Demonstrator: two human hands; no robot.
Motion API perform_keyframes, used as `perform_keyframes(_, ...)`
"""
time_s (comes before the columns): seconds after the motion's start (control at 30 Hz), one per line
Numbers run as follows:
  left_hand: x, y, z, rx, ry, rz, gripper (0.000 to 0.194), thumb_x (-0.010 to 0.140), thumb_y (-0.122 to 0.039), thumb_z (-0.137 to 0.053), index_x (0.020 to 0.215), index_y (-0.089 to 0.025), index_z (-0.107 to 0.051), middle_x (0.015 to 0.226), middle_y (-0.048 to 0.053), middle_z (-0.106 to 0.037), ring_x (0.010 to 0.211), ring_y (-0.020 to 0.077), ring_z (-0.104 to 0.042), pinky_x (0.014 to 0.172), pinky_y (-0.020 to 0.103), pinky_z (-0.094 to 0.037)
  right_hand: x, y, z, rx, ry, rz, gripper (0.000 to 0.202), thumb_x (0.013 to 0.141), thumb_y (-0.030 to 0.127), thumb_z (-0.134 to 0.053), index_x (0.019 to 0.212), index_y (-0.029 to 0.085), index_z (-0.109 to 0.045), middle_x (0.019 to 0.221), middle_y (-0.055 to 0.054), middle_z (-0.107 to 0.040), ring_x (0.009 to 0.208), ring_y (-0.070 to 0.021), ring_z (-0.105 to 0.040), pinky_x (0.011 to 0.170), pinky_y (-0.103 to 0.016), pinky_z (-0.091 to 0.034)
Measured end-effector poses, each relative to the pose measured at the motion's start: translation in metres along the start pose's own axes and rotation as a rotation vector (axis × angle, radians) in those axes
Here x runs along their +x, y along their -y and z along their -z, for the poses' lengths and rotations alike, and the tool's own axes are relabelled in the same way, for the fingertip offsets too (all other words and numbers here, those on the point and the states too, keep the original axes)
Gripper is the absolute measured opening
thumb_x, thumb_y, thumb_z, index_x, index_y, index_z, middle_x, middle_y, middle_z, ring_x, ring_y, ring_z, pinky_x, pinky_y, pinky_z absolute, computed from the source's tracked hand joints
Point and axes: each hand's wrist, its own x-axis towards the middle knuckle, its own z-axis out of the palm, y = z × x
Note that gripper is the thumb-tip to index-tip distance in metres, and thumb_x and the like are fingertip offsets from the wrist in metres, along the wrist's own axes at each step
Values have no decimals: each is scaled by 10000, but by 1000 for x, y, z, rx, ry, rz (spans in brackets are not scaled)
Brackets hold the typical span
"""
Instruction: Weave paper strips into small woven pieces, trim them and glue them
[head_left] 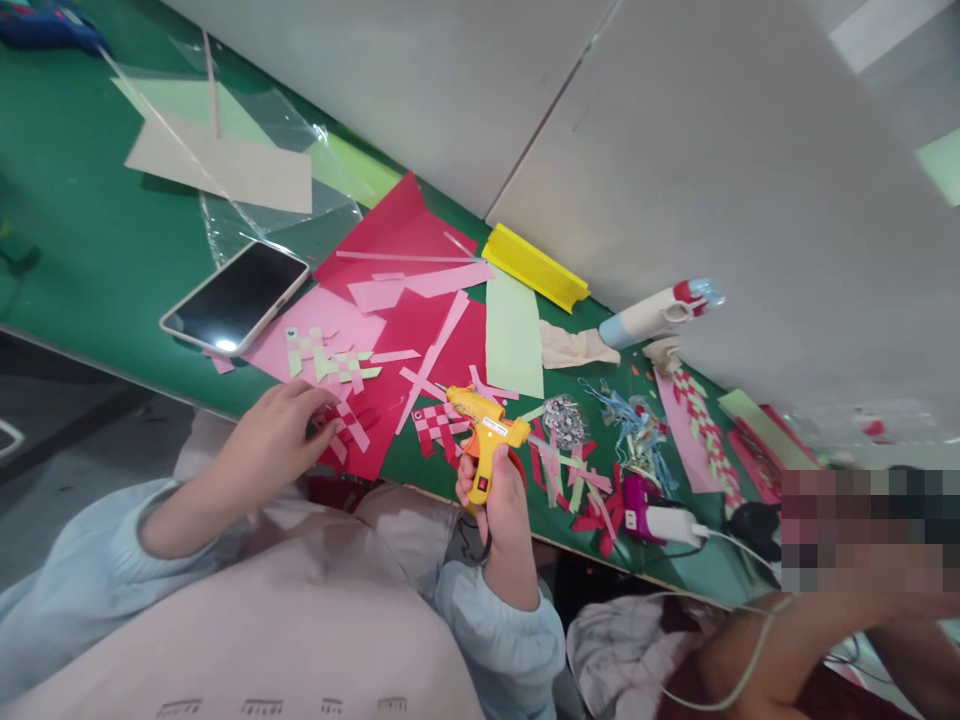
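Observation:
My right hand (501,500) is wrapped around the handle of a yellow hot glue gun (487,430), its nozzle pointing up and left over the red paper. My left hand (281,430) has its fingers curled at the edge of a pink-and-red woven paper piece (351,428), thumb and fingertips pinched on it. Just above lie woven green-and-pink paper pieces (346,366). Beside the glue gun's nozzle rests another red-and-pink woven piece (435,425), partly covered by the gun.
A phone (238,295) lies left on the green table (71,210). Red paper sheets (405,225), a yellow tray-like strip (536,268) and a bottle (652,312) sit along the partition. To the right are loose paper strips (600,510), a white charger (671,525) and another person's arm (780,640).

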Motion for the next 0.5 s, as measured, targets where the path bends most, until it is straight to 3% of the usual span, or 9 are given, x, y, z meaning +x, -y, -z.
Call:
perform_keyframes(0.17,-2,0,8,-159,125,79,313,846,-449,-468,882,-215,-674,873,87,-733,741,252,-665,652,354,-497,0,-2,-15,-33,-18,14,595,737,771,-677,771,184,-582,594,40,-539,451,-73,-471,378,-208,-365)
perform_keyframes(0.27,-2,-1,8,-214,178,123,312,821,-456,-477,867,-221,-677,802,63,-735,671,235,-652,600,337,-468,-8,40,-2,-132,-42,98,628,675,774,-704,773,163,-596,560,51,-549,421,-73,-491,400,-197,-345)
perform_keyframes(0.3,-1,-2,7,-228,189,131,315,814,-458,-478,870,-222,-679,791,58,-735,658,231,-648,593,335,-463,-11,65,14,-135,-55,120,648,686,798,-657,775,159,-597,545,63,-542,395,-64,-473,409,-194,-329)
perform_keyframes(0.33,-1,-3,7,-241,200,137,317,808,-459,-480,873,-224,-681,783,53,-736,648,227,-643,588,331,-460,-14,94,35,-134,-72,150,700,781,837,-447,764,153,-595,515,81,-514,366,-41,-426,434,-197,-319)
perform_keyframes(0.37,0,-5,6,-255,213,140,317,800,-461,-484,875,-225,-683,778,48,-737,640,221,-638,583,327,-459,-16,124,62,-141,-95,189,819,838,742,-37,727,148,-590,481,85,-389,334,11,-389,536,-217,-300)
perform_keyframes(0.4,1,-7,6,-271,225,142,318,794,-464,-488,875,-226,-684,770,43,-737,631,216,-632,579,322,-457,-16,152,91,-130,-139,229,676,814,804,-245,629,225,-541,383,113,-307,257,-33,-296,432,-136,-197)
perform_keyframes(0.43,3,-9,6,-291,237,142,322,791,-470,-492,876,-226,-685,759,37,-735,621,209,-625,575,317,-457,-15,177,121,-155,-188,283,531,690,762,-601,542,268,-475,305,133,-246,231,-67,-232,363,-142,-94)
perform_keyframes(0.47,4,-12,6,-317,247,143,329,789,-481,-498,874,-224,-684,743,31,-729,608,202,-615,569,313,-455,-13,196,148,-156,-314,424,546,610,711,-717,489,274,-412,264,140,-159,208,-70,-159,360,-154,-4)
perform_keyframes(0.5,6,-14,6,-349,255,142,337,789,-493,-504,871,-221,-683,728,26,-723,598,196,-607,566,309,-453,-9,209,170,-162,-406,450,557,651,749,-647,476,279,-403,250,130,-110,185,-91,-161,368,-167,25)
